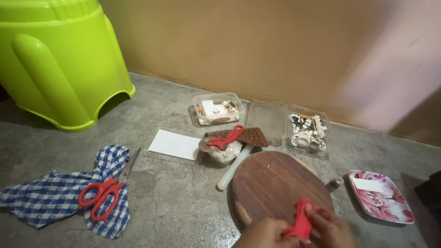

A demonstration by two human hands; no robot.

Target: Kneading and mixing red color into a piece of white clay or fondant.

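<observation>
Head view looks down at a concrete floor, with both hands at the bottom edge. Left hand (265, 233) and right hand (330, 228) pinch one lump of red clay (302, 221) between them, fingers closed narrow on it and stretching it upward, just over the near rim of one round wooden board (271, 183) at lower centre.

Counted around it: one white rolling stick (233, 168) lies against the board's upper left edge; one brown textured mat (248, 136) and one small red tool (224, 138) sit on top of a clear tub (223, 154) just beyond. Two more clear boxes of small pieces stand near the wall, one at centre (216, 110) and one further right (307, 131), with a clear lid (268, 119) between them. One white card (174, 144) lies left of the tub. One pair of red-handled scissors (103, 193) rests on one blue checked cloth (59, 195) at lower left. One green plastic stool (55, 59) fills the upper left. One pink flowered tray (380, 196) sits at lower right, a small brown bottle (334, 184) between it and the board.
</observation>
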